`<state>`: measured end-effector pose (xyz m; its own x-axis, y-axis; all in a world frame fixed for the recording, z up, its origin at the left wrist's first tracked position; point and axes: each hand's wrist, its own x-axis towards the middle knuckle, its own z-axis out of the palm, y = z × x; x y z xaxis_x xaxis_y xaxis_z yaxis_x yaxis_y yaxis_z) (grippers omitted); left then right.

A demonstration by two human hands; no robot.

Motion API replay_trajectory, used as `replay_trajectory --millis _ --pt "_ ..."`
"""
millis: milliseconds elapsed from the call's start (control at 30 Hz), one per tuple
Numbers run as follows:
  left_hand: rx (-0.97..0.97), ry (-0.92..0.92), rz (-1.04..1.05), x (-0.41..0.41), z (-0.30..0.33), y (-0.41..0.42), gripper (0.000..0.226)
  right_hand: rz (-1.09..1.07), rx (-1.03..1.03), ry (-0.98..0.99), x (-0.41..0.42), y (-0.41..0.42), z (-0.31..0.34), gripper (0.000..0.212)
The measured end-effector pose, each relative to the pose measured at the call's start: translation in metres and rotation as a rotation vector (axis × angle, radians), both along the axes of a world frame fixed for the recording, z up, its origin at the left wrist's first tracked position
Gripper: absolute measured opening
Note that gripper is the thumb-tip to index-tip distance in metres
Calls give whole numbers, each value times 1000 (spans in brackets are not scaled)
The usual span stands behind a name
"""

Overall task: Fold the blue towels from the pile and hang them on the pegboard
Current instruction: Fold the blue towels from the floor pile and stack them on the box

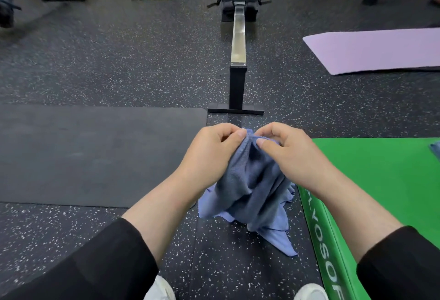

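A crumpled blue towel (pixel 254 192) hangs in front of me above the speckled floor. My left hand (pixel 212 152) pinches its top edge between thumb and fingers. Close beside it, my right hand (pixel 288 152) pinches the same top edge. The two hands are nearly touching. The towel's lower corners dangle loose below my wrists. A corner of another blue towel (pixel 435 149) shows at the right edge, lying on the green box. No pegboard is in view.
A green padded box (pixel 381 192) stands at my right. A dark mat (pixel 95 154) lies on the floor to the left, a purple mat (pixel 376 49) at the far right. A rowing machine (pixel 238 44) stretches straight ahead. My white shoes (pixel 309 292) show at the bottom.
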<state>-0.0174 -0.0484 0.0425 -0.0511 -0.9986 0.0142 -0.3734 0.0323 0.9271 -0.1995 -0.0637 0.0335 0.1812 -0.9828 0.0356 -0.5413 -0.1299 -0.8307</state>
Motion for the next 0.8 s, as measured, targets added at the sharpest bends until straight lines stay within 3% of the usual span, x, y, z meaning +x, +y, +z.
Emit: replay_trajectory --millis 133,200,300,400,500,633,800 --pt "-12 -121 9 5 -3 -4 8 37 -25 10 0 1 1 16" --pt "9 -241 -35 5 -4 -3 23 58 -26 -34 1 2 3 18" --pt "37 -251 -129 3 -5 -1 36 88 -18 -85 3 3 5 17" --pt "18 -354 -162 3 -5 -1 11 111 -10 -79 3 3 4 12" --pt "-35 -430 -32 10 -4 -6 27 66 -10 5 -1 1 0 15" --pt "-54 -406 162 23 0 -11 31 -66 -1 152 -9 -3 -10 14" --pt "-89 -363 382 32 5 -13 29 -107 7 111 -7 -3 -7 11"
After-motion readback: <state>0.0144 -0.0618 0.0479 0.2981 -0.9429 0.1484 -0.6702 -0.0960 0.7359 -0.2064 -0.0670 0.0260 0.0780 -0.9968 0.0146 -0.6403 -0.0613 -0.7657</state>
